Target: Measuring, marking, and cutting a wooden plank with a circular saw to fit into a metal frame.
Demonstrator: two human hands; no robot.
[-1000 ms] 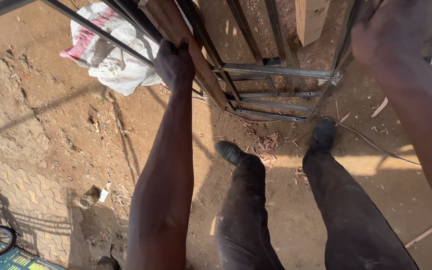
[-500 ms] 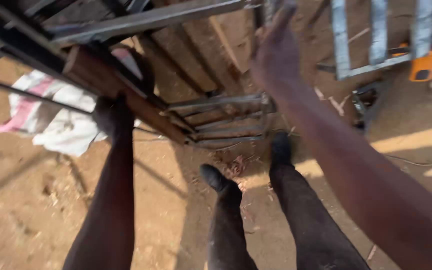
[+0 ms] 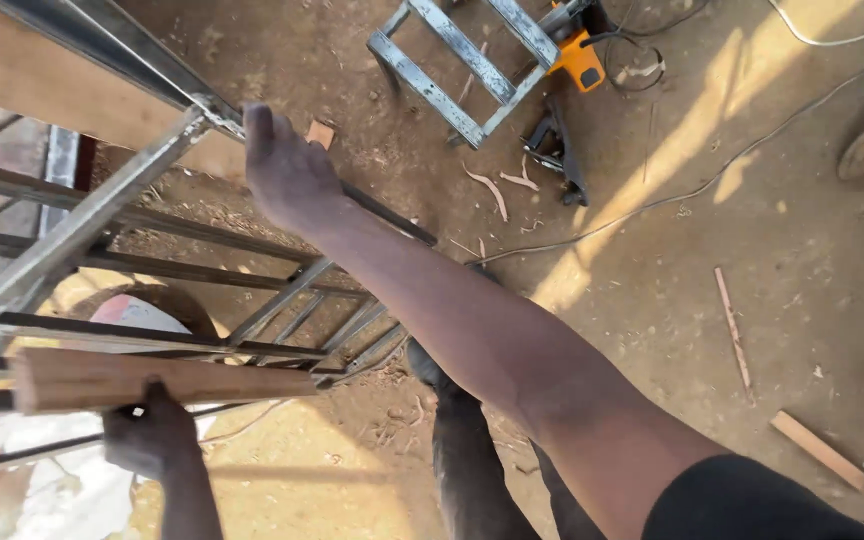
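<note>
A grey steel frame (image 3: 82, 235) of welded bars is held tilted in front of me. My right hand (image 3: 287, 175) is closed over its upper bar, with the arm stretched across the middle of the view. A wooden plank (image 3: 172, 380) lies along the frame's lower bars. My left hand (image 3: 152, 435) grips that plank from below at the bottom left, thumb on the wood. A wider pale board (image 3: 32, 85) runs along the frame's top edge at the upper left.
A second steel frame (image 3: 452, 70) lies on the dirt ground at the top, beside an orange power tool (image 3: 580, 60) and cables (image 3: 652, 200). Loose wood strips (image 3: 820, 450) lie at the right. A white sack (image 3: 42, 490) is at the bottom left, and my dark trouser legs (image 3: 472, 470) are below.
The view has swung right and the frame now sits closer and higher. My right hand has moved from the far upright bars onto the frame's upper bar. My left hand has kept its grip on the plank.
</note>
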